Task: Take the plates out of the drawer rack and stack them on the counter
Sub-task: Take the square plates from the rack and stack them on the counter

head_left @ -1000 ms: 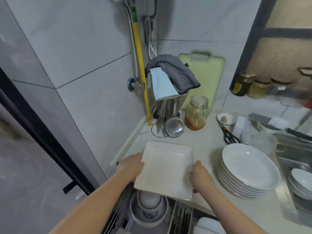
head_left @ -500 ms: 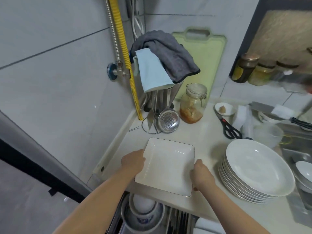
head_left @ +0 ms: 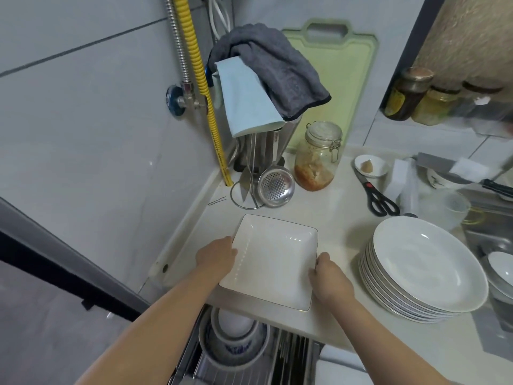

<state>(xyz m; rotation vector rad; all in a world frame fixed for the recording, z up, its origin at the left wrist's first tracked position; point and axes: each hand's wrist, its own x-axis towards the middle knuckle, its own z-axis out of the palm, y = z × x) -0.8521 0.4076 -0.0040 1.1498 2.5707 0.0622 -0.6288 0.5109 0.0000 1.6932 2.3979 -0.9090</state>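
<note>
A white square plate with a thin dark rim lies low over the pale counter, near its front edge. My left hand grips its left side and my right hand grips its right side. To the right stands a stack of several round white plates on the counter. Below the counter edge the wire drawer rack is pulled out, with stacked bowls in its left part.
Behind the plate stand a utensil holder with a metal strainer, a glass jar, scissors and a green cutting board. Grey and blue cloths hang over the holder. A sink with bowls lies at far right.
Both hands carried the square plate up from over the drawer rack and forward onto the counter area. The view has moved closer to the counter.
</note>
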